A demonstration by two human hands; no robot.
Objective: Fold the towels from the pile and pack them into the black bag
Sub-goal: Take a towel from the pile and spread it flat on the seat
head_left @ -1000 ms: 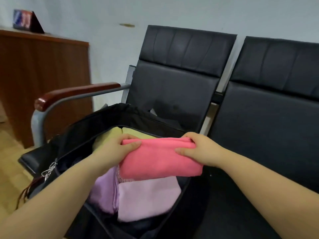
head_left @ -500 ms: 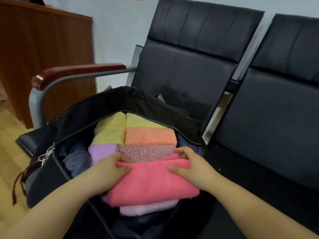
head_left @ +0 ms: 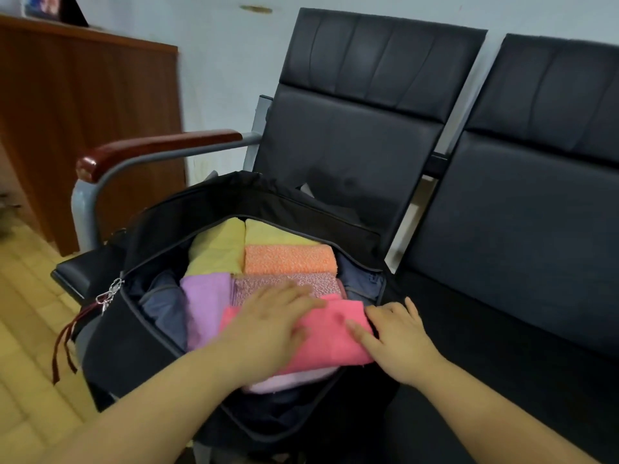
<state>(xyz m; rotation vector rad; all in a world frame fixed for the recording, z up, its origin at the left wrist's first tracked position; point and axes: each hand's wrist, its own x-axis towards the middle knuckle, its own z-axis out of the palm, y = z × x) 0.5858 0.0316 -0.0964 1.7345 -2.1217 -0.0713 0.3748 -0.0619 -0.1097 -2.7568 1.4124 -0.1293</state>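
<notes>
Towels fill the open black bag (head_left: 140, 333) at the centre of the frame, and seven folded ones can be counted: two yellow towels (head_left: 219, 247) side by side at the back, an orange towel (head_left: 289, 259) in front of the right-hand yellow one, a lilac towel (head_left: 204, 306) at the left, a speckled pink towel (head_left: 301, 283) beside it, a coral pink towel (head_left: 331, 339) on top nearest the camera, and a pale pink towel (head_left: 294, 378) showing just beneath that one's lower edge. One silver zip pull (head_left: 110, 293) and some dark red cords (head_left: 65, 343) hang at the bag's left rim. At the upper left of the frame stands a wooden counter (head_left: 83, 105) against a pale wall (head_left: 221, 68), with yellowish floor tiles (head_left: 23, 313) at the lower left. The bag sits on the left of two black padded chairs (head_left: 536, 229), beside a wood-topped armrest (head_left: 157, 150). The left hand (head_left: 268, 326) lies flat on the coral pink towel, fingers straight and spread, fingertips reaching the speckled pink towel. Right of it, the right hand (head_left: 398, 343) rests at the coral towel's right edge, thumb on the cloth and fingers loosely extended over the bag's rim, gripping nothing.
</notes>
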